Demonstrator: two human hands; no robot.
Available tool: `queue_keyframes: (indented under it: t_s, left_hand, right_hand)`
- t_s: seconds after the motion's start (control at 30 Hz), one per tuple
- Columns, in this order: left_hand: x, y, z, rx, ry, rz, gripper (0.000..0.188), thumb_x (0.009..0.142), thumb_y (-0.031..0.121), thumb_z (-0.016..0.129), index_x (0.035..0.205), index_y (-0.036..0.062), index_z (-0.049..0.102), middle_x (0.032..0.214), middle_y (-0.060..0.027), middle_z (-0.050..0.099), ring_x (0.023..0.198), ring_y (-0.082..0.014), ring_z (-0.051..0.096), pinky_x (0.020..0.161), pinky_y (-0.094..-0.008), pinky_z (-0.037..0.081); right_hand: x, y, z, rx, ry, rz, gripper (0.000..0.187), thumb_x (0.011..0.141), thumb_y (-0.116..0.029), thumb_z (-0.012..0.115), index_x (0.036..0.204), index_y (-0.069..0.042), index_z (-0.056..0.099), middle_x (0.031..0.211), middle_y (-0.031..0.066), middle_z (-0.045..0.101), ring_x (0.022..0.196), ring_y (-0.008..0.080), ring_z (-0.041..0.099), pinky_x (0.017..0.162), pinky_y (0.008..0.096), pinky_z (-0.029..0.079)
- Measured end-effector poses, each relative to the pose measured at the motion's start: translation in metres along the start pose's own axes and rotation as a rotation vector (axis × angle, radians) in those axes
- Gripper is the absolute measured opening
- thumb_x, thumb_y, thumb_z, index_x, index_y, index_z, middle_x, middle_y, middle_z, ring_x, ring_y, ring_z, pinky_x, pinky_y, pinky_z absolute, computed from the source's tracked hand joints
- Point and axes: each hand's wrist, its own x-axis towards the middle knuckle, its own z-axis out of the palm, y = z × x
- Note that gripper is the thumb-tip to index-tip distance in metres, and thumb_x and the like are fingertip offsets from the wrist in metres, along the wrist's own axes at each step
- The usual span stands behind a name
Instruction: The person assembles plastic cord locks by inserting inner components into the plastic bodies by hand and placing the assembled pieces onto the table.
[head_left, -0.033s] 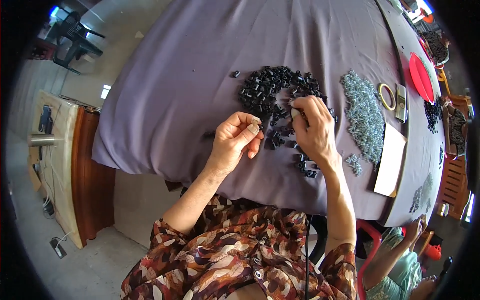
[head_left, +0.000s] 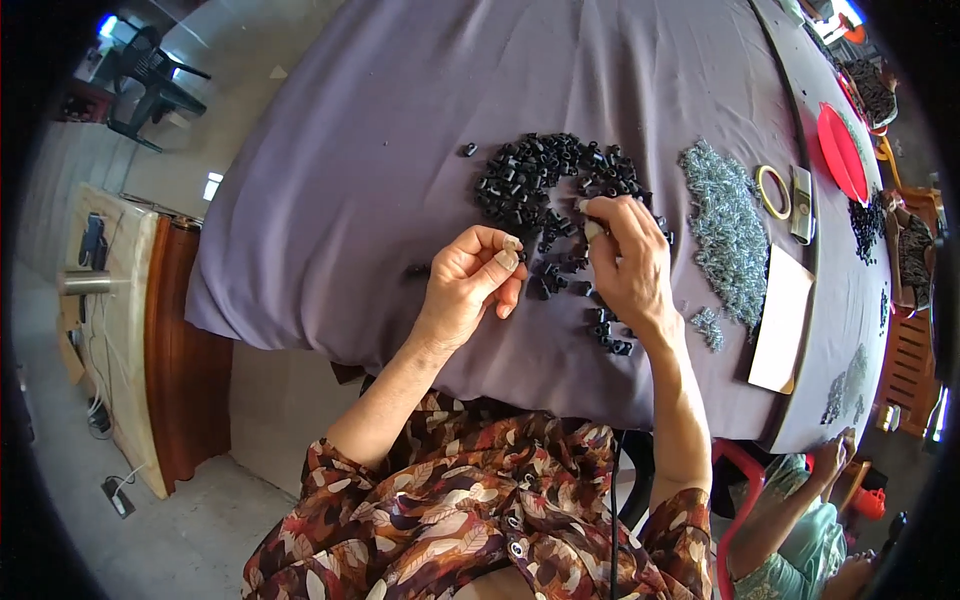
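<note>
My left hand [head_left: 466,278] is held over the purple-grey cloth, thumb and forefinger pinched together. A small black part [head_left: 522,257] shows at its fingertips, mostly covered by them. To its right, my right hand [head_left: 636,262] reaches over the near right side of a heap of small black plastic parts [head_left: 522,182]. Its thumb and fingers are closed; what they hold is hidden beneath them. Several black parts [head_left: 610,332] lie in a loose group left of my right wrist, and one single part [head_left: 468,149] lies apart at the heap's far left.
Right of my right hand spreads a pile of small silvery metal pieces [head_left: 728,235], apparently screws. Beyond are a tape roll [head_left: 773,192], a flat metal piece [head_left: 803,205], a cardboard sheet [head_left: 781,320] and a red basin [head_left: 842,155]. Another person's arm [head_left: 790,510] shows at lower right.
</note>
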Motion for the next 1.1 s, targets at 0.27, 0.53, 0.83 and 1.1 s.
queue_keyframes:
  t_s: [0.27,0.53,0.83,1.1]
  left_hand:
    - [0.020,-0.006,0.036,0.047,-0.082,-0.038,0.006,0.090,0.007,0.054,0.095,0.0033,0.055,0.078,-0.0082,0.062,0.055,-0.0091,0.054,0.046,-0.0221,0.044]
    - [0.079,0.000,0.068,0.149,-0.155,-0.007,0.007,0.091,0.010,0.054,0.095,0.0049,0.055,0.077,-0.0037,0.060,0.057,-0.0082,0.054,0.047,-0.0205,0.044]
    - [0.090,-0.020,0.072,0.097,-0.145,-0.083,0.007,0.091,0.010,0.054,0.095,0.0047,0.055,0.077,-0.0049,0.060,0.056,-0.0083,0.053,0.047,-0.0211,0.044]
    - [0.089,-0.032,0.068,0.100,-0.171,-0.137,0.007,0.091,0.010,0.055,0.096,0.0054,0.054,0.078,-0.0049,0.060,0.057,-0.0091,0.053,0.046,-0.0215,0.044]
  right_hand:
    - [-0.015,0.015,-0.009,0.229,0.034,0.183,0.013,0.081,0.003,0.054,0.093,0.001,0.058,0.079,0.0124,0.062,0.067,0.0234,0.063,0.061,0.0313,0.050]
    - [0.001,0.023,-0.022,0.639,0.236,0.321,0.012,0.089,0.001,0.047,0.102,0.003,0.048,0.089,0.0128,0.065,0.080,0.0178,0.065,0.071,0.0279,0.053]
    - [-0.011,0.052,-0.021,0.820,0.270,0.472,0.012,0.084,-0.005,0.063,0.096,-0.003,0.061,0.075,-0.0021,0.061,0.064,0.0025,0.051,0.057,0.0192,0.043]
    - [-0.014,0.052,-0.022,1.198,0.217,0.662,0.007,0.084,-0.003,0.059,0.090,-0.002,0.056,0.073,0.0001,0.059,0.059,0.0060,0.052,0.054,0.0202,0.041]
